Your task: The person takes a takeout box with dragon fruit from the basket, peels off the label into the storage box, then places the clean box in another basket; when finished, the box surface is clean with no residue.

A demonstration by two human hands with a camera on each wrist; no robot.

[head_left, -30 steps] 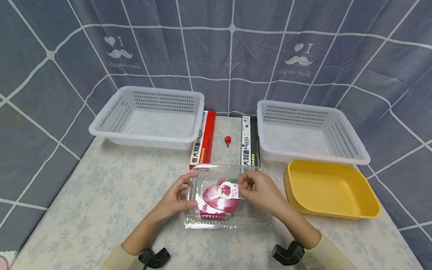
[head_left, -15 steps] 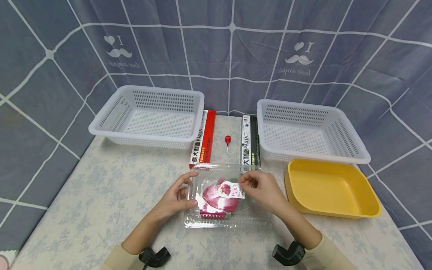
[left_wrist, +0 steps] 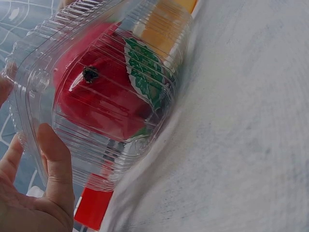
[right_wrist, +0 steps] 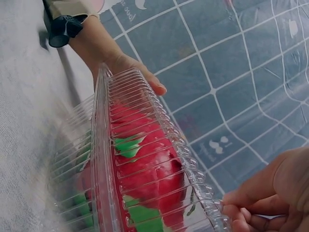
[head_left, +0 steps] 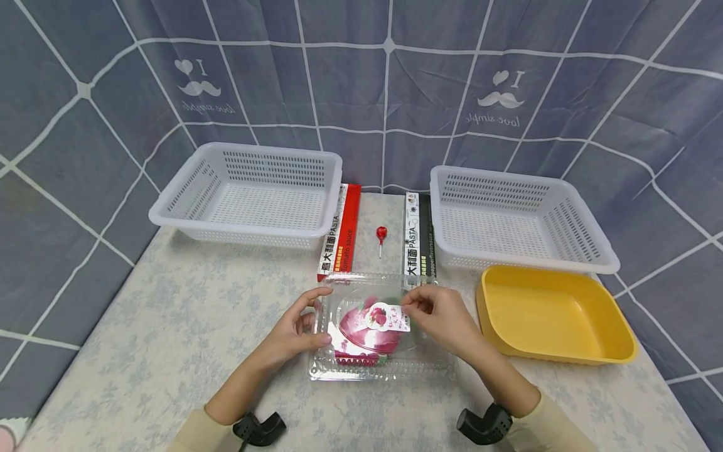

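A clear plastic clamshell box (head_left: pixel 395 371) lies on the table in front of me, with a pink-red dragon fruit (left_wrist: pixel 104 96) inside. The fruit's green leaf-like part (left_wrist: pixel 142 72) shows through the ribbed side in the left wrist view. On the lid sits a white label (head_left: pixel 390 318) with a round fruit picture. My left hand (head_left: pixel 294 326) grips the box's left edge, thumb at the near side and fingers farther back. My right hand (head_left: pixel 440 317) is over the lid's right half, its thumb and forefinger pinching the label's right end.
Two white perforated baskets (head_left: pixel 254 235) stand at the back left and right. A yellow bin (head_left: pixel 556 358) is right of my right hand. Between the baskets lie a red pasta box (head_left: pixel 350 229), a black pasta box (head_left: pixel 425 235) and a red lollipop (head_left: pixel 381 233).
My right hand has shifted slightly right, and more of the label's right end shows beside its fingertips. The left hand and the clamshell box stay in place.
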